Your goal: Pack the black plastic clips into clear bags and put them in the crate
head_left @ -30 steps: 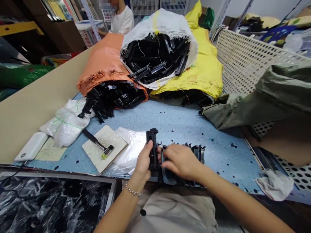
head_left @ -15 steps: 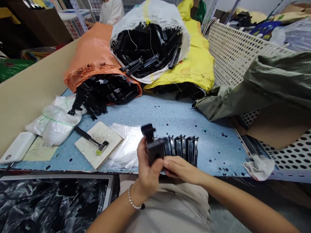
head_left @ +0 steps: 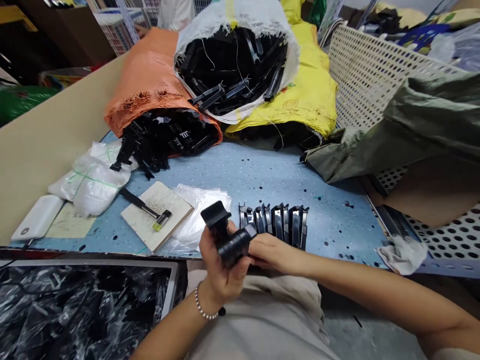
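My left hand (head_left: pixel 221 270) is wrapped round a black plastic part (head_left: pixel 234 245), held tilted above the table's front edge with one end toward me. A flat black tab sticks up at its far left. My right hand (head_left: pixel 272 252) is closed against the right side of that same part; its fingertips are partly hidden behind it. Just beyond my right hand, several black plastic pieces (head_left: pixel 279 222) stand side by side in a row on the blue speckled table (head_left: pixel 255 170). Left of the hands lies a stack of clear plastic bags (head_left: pixel 202 200).
A hammer (head_left: pixel 144 207) lies across a board (head_left: pixel 161 200). Orange (head_left: pixel 146 70), white (head_left: pixel 232 15) and yellow (head_left: pixel 318 95) sacks of black parts stand behind. A crate of wrapped parts (head_left: pixel 172 280) is at lower left. A perforated basket (head_left: pixel 367 65) and grey-green sack (head_left: pixel 423 120) are at right.
The black part was upright in my left hand; now it is tipped with its end toward me. My right hand has left the row and closed on the part.
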`<action>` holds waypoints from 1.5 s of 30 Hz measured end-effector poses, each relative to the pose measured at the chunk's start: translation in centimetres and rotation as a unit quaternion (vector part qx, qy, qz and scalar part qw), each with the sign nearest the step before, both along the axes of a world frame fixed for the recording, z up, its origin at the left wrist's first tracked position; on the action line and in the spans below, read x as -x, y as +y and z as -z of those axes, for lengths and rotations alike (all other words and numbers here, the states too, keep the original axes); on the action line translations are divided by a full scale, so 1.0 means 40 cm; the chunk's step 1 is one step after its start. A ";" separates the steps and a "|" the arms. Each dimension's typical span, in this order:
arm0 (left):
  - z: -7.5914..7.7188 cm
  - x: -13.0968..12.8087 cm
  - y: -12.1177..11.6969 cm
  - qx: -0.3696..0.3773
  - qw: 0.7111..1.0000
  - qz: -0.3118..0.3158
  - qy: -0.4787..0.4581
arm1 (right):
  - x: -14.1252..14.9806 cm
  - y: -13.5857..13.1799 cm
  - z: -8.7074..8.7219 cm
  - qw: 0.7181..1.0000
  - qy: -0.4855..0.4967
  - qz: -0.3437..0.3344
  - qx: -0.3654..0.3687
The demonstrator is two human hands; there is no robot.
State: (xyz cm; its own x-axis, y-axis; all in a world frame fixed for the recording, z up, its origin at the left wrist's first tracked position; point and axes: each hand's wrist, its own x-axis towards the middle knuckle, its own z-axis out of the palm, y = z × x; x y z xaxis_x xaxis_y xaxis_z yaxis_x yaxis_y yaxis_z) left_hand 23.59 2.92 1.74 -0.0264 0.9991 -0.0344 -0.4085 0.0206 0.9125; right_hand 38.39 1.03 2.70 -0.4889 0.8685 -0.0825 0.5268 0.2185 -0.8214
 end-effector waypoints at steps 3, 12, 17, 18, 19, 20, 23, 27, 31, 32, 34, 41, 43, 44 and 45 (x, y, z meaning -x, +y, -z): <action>-0.022 0.002 0.033 0.098 0.991 0.083 -0.031 | -0.013 0.018 -0.028 0.994 -0.054 -0.027 -0.087; 0.017 -0.012 0.052 0.103 0.988 0.113 -0.031 | -0.041 -0.004 0.020 0.993 -0.089 0.002 -0.082; 0.108 0.016 0.082 0.278 0.936 0.214 0.040 | -0.172 -0.095 0.137 0.872 -0.353 0.317 -0.119; 0.130 0.009 0.089 0.289 0.933 0.211 0.043 | -0.197 -0.108 0.178 0.853 -0.370 0.349 -0.118; 0.151 -0.003 0.096 0.289 0.935 0.204 0.041 | -0.218 -0.115 0.218 0.846 -0.373 0.364 -0.109; 0.169 -0.021 0.104 0.280 0.939 0.195 0.036 | -0.237 -0.115 0.253 0.843 -0.371 0.375 -0.100; 0.199 -0.084 0.140 0.240 0.956 0.168 0.015 | -0.281 -0.077 0.300 0.848 -0.354 0.385 -0.079; 0.171 -0.104 0.172 0.248 0.942 0.225 0.030 | -0.288 -0.009 0.204 0.861 -0.332 0.340 -0.183; 0.112 -0.030 0.134 0.285 0.806 0.518 0.033 | -0.208 0.001 0.083 0.908 -0.264 0.081 -0.316; 0.102 -0.006 0.122 0.285 0.773 0.566 0.039 | -0.187 -0.001 0.069 0.916 -0.244 0.011 -0.317; 0.092 0.039 0.108 0.250 0.775 0.572 0.099 | -0.161 -0.003 0.066 0.933 -0.211 -0.059 -0.285; 0.158 0.134 0.142 -0.148 0.734 0.128 0.650 | -0.106 0.058 0.147 0.964 0.115 0.230 0.062; 0.183 0.151 0.162 -0.159 0.726 0.136 0.655 | -0.065 0.077 0.159 0.904 0.273 0.290 0.157; 0.191 0.161 0.175 -0.146 0.747 0.143 0.633 | -0.044 0.082 0.161 0.872 0.334 0.305 0.186; 0.196 0.172 0.188 -0.118 0.779 0.141 0.599 | -0.026 0.085 0.161 0.846 0.378 0.313 0.207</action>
State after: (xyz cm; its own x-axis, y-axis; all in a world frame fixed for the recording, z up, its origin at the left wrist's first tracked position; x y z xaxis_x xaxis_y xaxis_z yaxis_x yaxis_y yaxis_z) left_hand 16.70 10.44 -6.12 0.3237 0.9457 0.0307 0.7305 -0.2704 0.6271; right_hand 39.43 4.45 -3.73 0.0073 0.9504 -0.3110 -0.2779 -0.2969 -0.9136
